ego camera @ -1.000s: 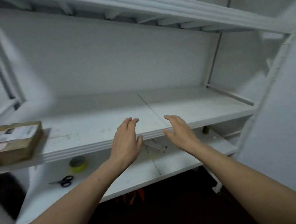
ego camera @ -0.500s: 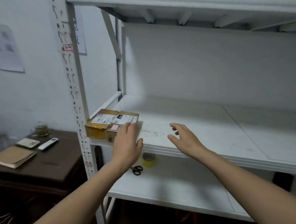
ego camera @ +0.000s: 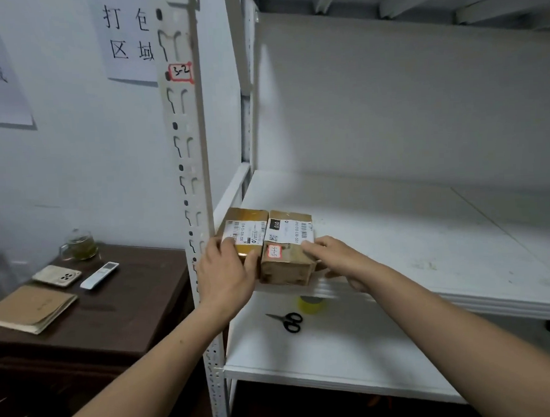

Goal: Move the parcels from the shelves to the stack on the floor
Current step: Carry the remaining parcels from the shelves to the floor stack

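Head view: parcels (ego camera: 288, 236) on white shelf (ego camera: 396, 234) (desk (ego camera: 138, 298) alongside).

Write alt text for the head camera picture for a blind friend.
A person's left hand grips the left parcel and right hand the right parcel, cardboard boxes side by side at the front left corner of a white shelf. Scissors and a yellow tape roll lie on the lower shelf.

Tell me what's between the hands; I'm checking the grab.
Head view: left parcel and right parcel, side by side on the shelf, held by left hand and right hand.
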